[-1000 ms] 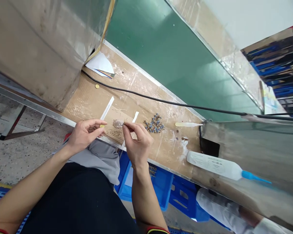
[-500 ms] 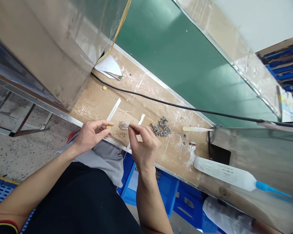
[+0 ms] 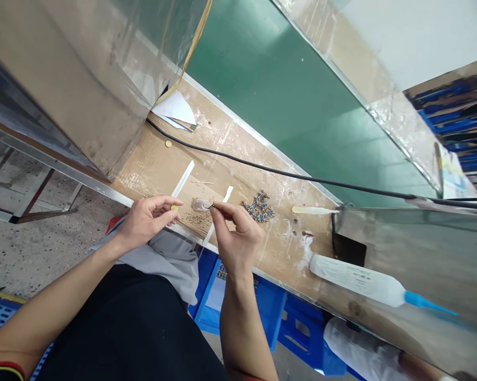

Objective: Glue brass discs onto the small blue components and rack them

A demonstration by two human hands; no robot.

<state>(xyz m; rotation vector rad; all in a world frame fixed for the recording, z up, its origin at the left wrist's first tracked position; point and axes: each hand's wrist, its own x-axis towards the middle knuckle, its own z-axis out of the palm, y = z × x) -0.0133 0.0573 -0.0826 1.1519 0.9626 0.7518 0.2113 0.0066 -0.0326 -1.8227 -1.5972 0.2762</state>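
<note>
My left hand [image 3: 151,221] is at the bench's near edge, thumb and forefinger closed around a small yellow disc [image 3: 174,207]. To its right, my right hand [image 3: 238,233] pinches a small, thin dark piece [image 3: 209,207] whose exact kind is too small to make out. The tip of that piece is at the edge of a whitish, glossy blob [image 3: 200,204] on a cardboard sheet [image 3: 192,191]. Many tiny brown bits [image 3: 196,219] lie scattered below the blob. Just beyond my right hand sits a pile of small brass-and-blue parts [image 3: 262,206].
A black cable [image 3: 238,157] crosses the bench. Further right are a yellow-white stick [image 3: 313,210] and a white bottle with a blue nozzle [image 3: 357,279]. Another yellow disc [image 3: 168,144] lies at the back left. Blue crates [image 3: 266,312] stand below the edge; a large clear-sided box [image 3: 83,90] is at left.
The view has shifted slightly. My right hand has turned a little, and more of the dark piece shows at its fingertips. My left hand keeps the same pinch.
</note>
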